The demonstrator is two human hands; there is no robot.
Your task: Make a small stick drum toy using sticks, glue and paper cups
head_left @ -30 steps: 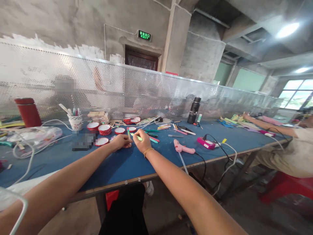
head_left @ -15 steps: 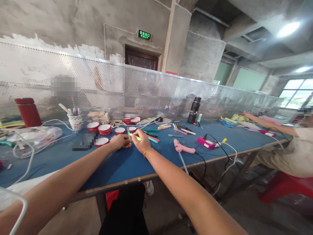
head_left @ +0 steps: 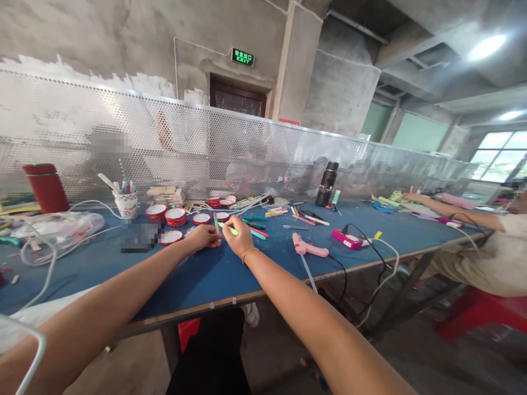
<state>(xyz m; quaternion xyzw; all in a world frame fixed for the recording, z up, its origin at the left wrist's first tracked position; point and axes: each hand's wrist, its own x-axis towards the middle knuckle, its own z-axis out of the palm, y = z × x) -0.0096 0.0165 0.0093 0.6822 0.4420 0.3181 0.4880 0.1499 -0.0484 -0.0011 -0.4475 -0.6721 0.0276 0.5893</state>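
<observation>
Change: your hands have barely shifted since earlier.
Left hand (head_left: 205,237): you pinch a green-red stick (head_left: 216,222).
Right hand (head_left: 237,237): you pinch a yellow-green stick (head_left: 231,230).
Paper cup (head_left: 126,205), left of your hands: holds sticks.

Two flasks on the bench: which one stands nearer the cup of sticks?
The red flask at far left, beside the white cup; the black flask stands far to the right.
</observation>
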